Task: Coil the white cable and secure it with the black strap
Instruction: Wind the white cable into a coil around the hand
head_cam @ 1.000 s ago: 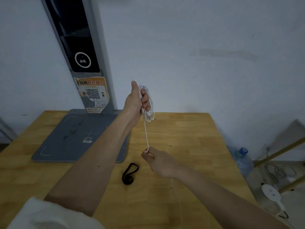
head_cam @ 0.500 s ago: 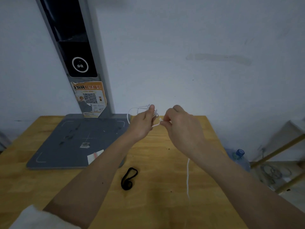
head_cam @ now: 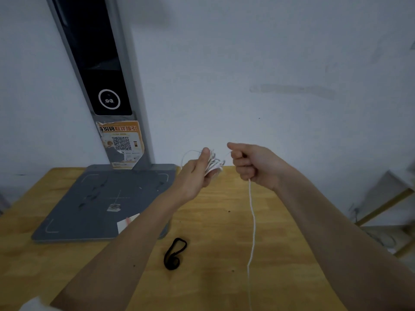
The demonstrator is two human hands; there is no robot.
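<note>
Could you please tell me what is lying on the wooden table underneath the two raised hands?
On the wooden table lies the black strap, free of both hands. The white cable hangs from the right hand; the frame edge hides its end.

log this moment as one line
left hand: holds white cable coil | right hand: grips loose cable | black strap: untouched on wooden table

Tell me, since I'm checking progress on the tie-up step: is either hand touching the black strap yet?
Apart. The head view shows the black strap lying alone on the wooden table, while the left hand and right hand hold the white cable well above it.
</note>
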